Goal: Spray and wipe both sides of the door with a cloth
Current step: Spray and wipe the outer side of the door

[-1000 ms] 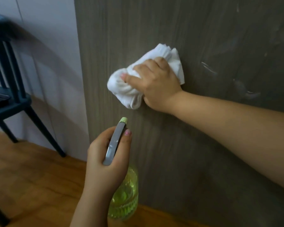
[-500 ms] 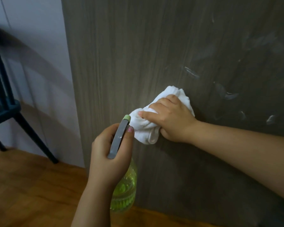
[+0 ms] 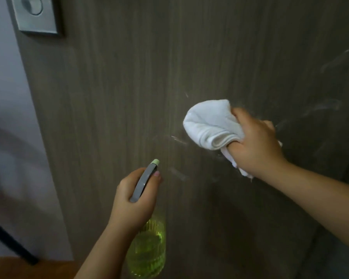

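Spray bottle [image 3: 146, 248] upright in left hand [image 3: 134, 200], nozzle toward door [image 3: 129, 87]; bunched cloth [image 3: 211, 123] in right hand [image 3: 256, 146].

Right hand [image 3: 256, 144] up high, fingers curled tight in a grip, arm stretched forward, left hand [image 3: 134, 200] lower down, fingers wrapped in a grip, thumb on top

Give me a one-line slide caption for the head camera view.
Right hand presses a white cloth to the streaked door while the left hand holds a green spray bottle.
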